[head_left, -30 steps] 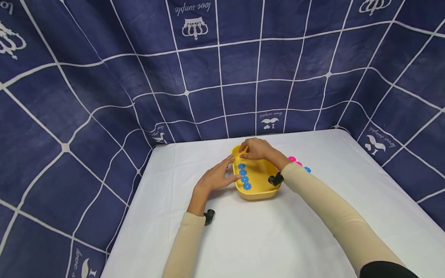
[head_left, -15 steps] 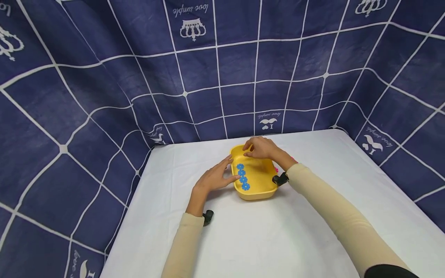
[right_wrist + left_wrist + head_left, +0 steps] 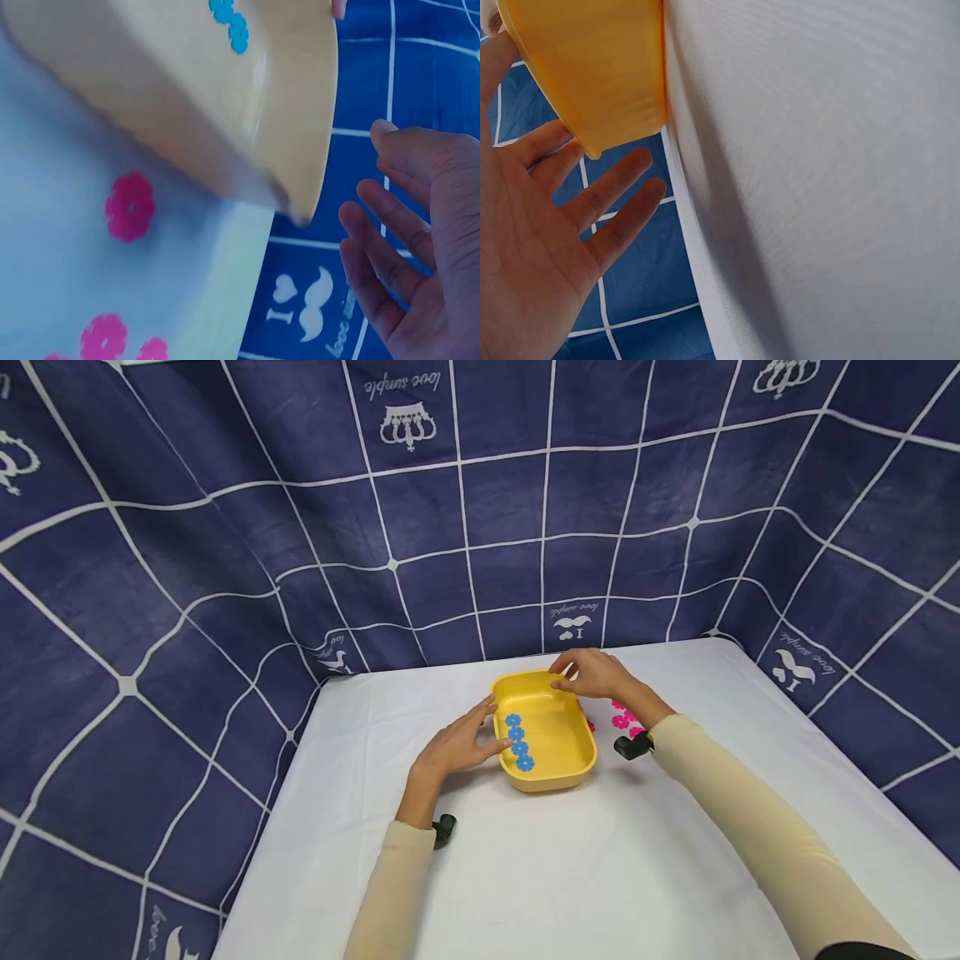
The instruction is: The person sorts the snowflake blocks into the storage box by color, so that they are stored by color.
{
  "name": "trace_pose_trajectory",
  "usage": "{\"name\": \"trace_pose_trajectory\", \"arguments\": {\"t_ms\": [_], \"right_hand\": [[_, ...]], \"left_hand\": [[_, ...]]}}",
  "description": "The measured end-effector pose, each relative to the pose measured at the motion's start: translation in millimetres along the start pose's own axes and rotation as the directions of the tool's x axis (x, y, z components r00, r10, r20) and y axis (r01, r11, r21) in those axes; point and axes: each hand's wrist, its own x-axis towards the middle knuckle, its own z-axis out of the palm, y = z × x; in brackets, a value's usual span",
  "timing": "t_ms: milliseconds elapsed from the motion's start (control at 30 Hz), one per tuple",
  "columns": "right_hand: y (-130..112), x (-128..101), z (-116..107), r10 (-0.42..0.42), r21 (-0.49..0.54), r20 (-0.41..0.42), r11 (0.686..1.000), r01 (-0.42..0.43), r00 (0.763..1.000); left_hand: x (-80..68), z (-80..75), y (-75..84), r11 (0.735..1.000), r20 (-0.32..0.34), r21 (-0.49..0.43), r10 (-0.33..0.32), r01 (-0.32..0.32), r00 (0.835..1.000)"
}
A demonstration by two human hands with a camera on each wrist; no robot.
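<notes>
A yellow tray (image 3: 558, 735) with raised sides stands on the table. Along its left inner side, several blue flower-shaped pieces (image 3: 520, 749) form a row. My left hand (image 3: 453, 746) rests at the tray's left rim, thumb reaching over it, fingers nearly straight and spread; the left wrist view shows the fingertips (image 3: 635, 157) beside the tray's outer wall. Over the far right corner of the tray is my right hand (image 3: 596, 675), its fingers loosely bent with nothing between them in the right wrist view. Pink flower-shaped pieces (image 3: 120, 214) lie right of the tray, partly hidden by my right wrist.
A white cloth (image 3: 510, 877) covers the table. Behind and beside it hangs a dark blue curtain (image 3: 502, 510) with white grid lines, close past the table's far edge. Small black cameras (image 3: 633, 745) are strapped to both wrists.
My right hand has moved right, from above the tray's far left part to its far right corner. More pink pieces show now. The left hand has kept its place at the rim.
</notes>
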Motion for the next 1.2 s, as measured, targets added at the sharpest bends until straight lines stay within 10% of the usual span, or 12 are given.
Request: {"name": "trace_pose_trajectory", "arguments": {"t_ms": [1200], "right_hand": [[76,-89,-34,0.137,0.001,-0.085,0.99,-0.138,0.987]], "left_hand": [[2.7,3.7,-4.7,0.998,-0.021,-0.021,0.053,-0.053,0.998]]}}
